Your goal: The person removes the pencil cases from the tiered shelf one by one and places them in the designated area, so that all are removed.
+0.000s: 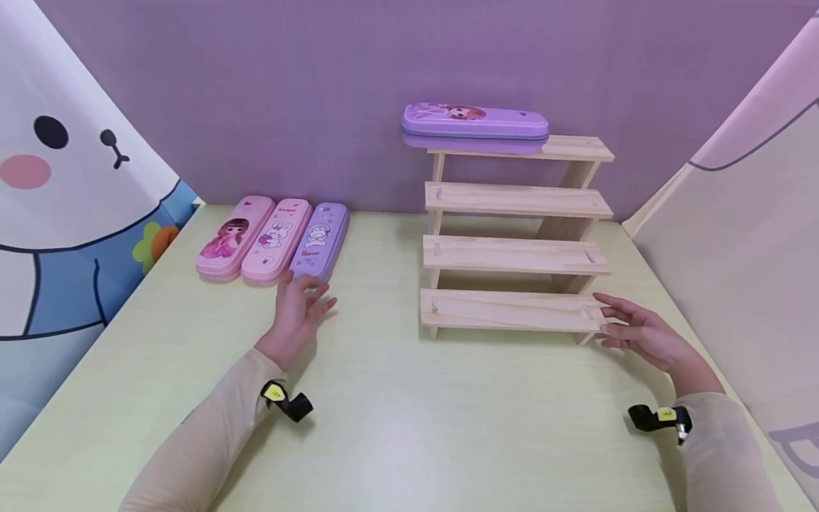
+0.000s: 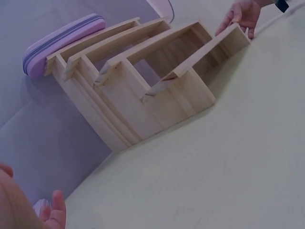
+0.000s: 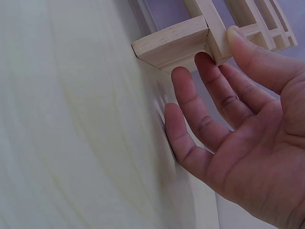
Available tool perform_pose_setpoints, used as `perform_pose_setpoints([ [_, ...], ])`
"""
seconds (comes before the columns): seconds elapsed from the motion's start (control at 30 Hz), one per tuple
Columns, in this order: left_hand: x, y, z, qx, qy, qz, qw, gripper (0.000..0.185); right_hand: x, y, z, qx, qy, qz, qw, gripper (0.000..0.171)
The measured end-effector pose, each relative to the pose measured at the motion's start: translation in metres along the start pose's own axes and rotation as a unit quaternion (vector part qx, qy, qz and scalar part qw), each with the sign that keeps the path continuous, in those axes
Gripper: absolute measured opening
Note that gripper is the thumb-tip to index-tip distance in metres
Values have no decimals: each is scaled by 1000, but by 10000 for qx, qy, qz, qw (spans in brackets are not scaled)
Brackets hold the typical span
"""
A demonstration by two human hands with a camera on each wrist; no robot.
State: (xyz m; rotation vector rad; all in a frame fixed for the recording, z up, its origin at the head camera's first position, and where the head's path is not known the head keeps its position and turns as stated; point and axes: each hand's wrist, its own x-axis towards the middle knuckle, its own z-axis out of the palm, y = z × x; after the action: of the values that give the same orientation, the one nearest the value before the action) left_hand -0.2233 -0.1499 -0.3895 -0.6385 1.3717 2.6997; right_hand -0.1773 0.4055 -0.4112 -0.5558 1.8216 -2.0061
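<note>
My left hand (image 1: 297, 313) is at the near end of a purple pencil case (image 1: 320, 242) with a bunny print, its fingers loosely spread. Whether it touches the case is hard to tell. Two pink pencil cases, one with a doll (image 1: 234, 238) and one with a bunny (image 1: 276, 242), lie to its left. At the lowest board of a wooden step shelf (image 1: 512, 311), my right hand (image 1: 646, 338) pinches the right end, thumb on one side and fingertips on the other. Another purple pencil case (image 1: 473, 129) rests on the shelf's top board, offset to the left.
The shelf stands on a pale table (image 1: 409, 419) near a purple backdrop (image 1: 256, 99). Printed cloth hangs on both sides, with a cartoon face on the left cloth (image 1: 70, 213). The lower boards of the shelf stand in steps towards me.
</note>
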Motion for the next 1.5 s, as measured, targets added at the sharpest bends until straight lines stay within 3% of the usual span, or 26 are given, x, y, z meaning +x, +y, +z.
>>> perform_pose_setpoints([
  [0.1,1,2,1,-179,-260,59,9995,73,0,0,0,6,7,16,10000,57],
  [0.2,3,4,2,-335,-798,77,9962,69,0,-1,0,-43,71,28,10000,56],
  [0.4,6,6,10,-455,-1674,-253,9845,62,1,-1,0,-108,117,14,9999,56],
  [0.63,10,15,26,-219,-1916,-474,9801,67,1,0,-1,-55,74,-9,10000,56],
  [0.93,19,30,51,191,-2394,-253,9704,66,1,1,-1,-43,85,1,10000,56],
  [1.5,31,51,98,790,-2354,399,9679,72,0,3,-2,-60,105,8,9999,56],
])
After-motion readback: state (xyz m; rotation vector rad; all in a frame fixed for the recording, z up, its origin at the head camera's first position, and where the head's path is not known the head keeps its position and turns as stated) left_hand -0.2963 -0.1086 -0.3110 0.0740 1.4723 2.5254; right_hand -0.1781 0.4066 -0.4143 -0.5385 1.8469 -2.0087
